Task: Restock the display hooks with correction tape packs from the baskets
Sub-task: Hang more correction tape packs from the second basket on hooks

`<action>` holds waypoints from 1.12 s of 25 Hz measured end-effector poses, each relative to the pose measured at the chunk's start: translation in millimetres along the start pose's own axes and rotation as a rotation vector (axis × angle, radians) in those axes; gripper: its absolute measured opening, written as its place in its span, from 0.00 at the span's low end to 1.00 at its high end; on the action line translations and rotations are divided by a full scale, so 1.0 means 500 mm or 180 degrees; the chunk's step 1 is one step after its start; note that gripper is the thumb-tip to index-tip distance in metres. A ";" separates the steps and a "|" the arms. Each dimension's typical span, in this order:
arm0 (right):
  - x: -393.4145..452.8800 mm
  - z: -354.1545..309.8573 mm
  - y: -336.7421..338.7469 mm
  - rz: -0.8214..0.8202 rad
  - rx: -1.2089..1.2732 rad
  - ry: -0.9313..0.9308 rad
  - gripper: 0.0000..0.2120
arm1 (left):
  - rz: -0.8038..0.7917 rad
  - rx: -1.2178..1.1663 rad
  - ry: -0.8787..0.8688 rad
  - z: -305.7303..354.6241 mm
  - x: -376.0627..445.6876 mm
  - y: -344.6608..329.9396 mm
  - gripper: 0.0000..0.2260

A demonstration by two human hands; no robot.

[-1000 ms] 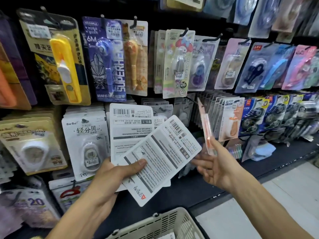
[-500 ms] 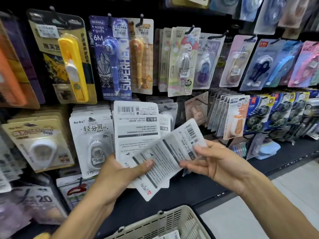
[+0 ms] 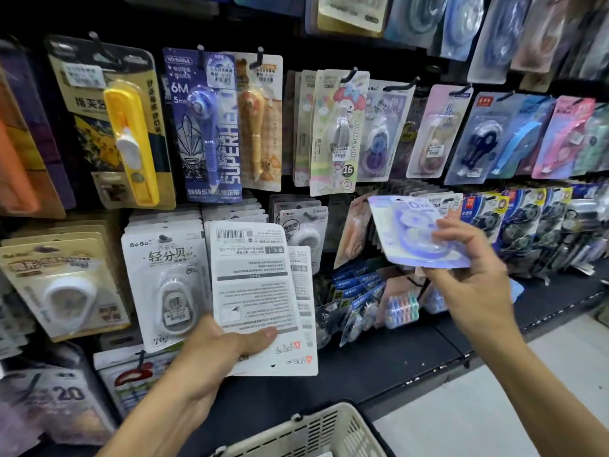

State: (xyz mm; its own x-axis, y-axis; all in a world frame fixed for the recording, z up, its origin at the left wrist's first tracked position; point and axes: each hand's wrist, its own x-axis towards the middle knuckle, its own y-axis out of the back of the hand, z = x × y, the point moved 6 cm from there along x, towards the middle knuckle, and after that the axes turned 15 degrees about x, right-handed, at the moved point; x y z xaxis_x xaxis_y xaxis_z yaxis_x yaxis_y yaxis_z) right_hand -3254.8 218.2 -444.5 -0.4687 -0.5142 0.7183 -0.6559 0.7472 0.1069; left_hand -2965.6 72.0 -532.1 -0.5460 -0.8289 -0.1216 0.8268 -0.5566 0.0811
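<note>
Fingers first: my right hand (image 3: 474,278) has thumb and fingertips curled round the lower corner of one correction tape pack (image 3: 416,230), blister side toward me, lilac card w/ a purple-and-white dispenser, held tilted in front of the lower row of hooks, touching none of them as far as I can tell. Left hand (image 3: 211,351) grips the remaining stack of packs (image 3: 260,291) by the bottom edge, thumb pressed flat across the front, backs facing me and printed upside down, barcode at the top. Basket (image 3: 316,430) sits below, white plastic, only its rim showing. Risks, as I judge them: the right-hand pinch is on a corner only, so the pack could swivel or drop while I hunt for the hang hole; the hole isn't visible from here, so I may miss the hook tip. It could also end up on the wrong hook, since neighbouring rows look alike and are blurred. Left stack is fanned, approx. two or three cards, and could slide apart if the thumb eases. Readable text nearby: "BeBo" on the white pack (image 3: 168,278) beside the stack, "6M" and "SUPERHERO" on the purple card (image 3: 207,127), "MY MELODY" and "16" on the pastel card (image 3: 339,133).
</note>
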 end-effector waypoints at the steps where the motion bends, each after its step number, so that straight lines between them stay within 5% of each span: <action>1: -0.003 0.014 -0.009 -0.0152 -0.0143 -0.0084 0.24 | -0.0031 -0.0013 -0.0004 -0.002 0.000 -0.005 0.18; 11: -0.022 0.049 -0.026 -0.0231 -0.0762 -0.0200 0.24 | -0.0056 -0.0228 0.0003 0.002 -0.002 -0.008 0.17; 14: -0.027 0.078 -0.046 -0.0748 -0.1053 -0.0733 0.26 | -0.0085 -0.0332 -0.0051 0.003 -0.004 -0.010 0.17; 16: -0.036 0.097 -0.055 -0.0697 -0.1148 -0.1135 0.24 | 0.0148 0.0304 -0.0371 0.016 -0.008 0.000 0.15; 19: -0.081 0.110 -0.086 -0.0301 0.0821 -0.2546 0.14 | 0.0655 0.2677 -0.1944 0.071 -0.034 -0.003 0.29; 22: -0.170 0.088 -0.178 -0.1745 0.2089 -0.4083 0.29 | 0.0685 0.4033 -0.3251 0.083 -0.063 -0.042 0.40; 25: -0.217 0.061 -0.225 -0.2522 0.2459 -0.3984 0.31 | 0.1012 0.4023 -0.3322 0.092 -0.059 -0.019 0.43; 28: -0.211 0.057 -0.250 -0.2066 0.2903 -0.3800 0.34 | 0.1669 0.3892 -0.3079 0.088 -0.062 -0.011 0.38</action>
State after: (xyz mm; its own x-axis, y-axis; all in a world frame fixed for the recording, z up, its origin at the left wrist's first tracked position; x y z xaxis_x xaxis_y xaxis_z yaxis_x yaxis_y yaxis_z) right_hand -3140.3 166.9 -553.1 0.1281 -0.9632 -0.2365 -0.8227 0.0300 -0.5677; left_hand -2959.1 98.1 -485.1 -0.5224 -0.3934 0.7565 0.6031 0.4567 0.6540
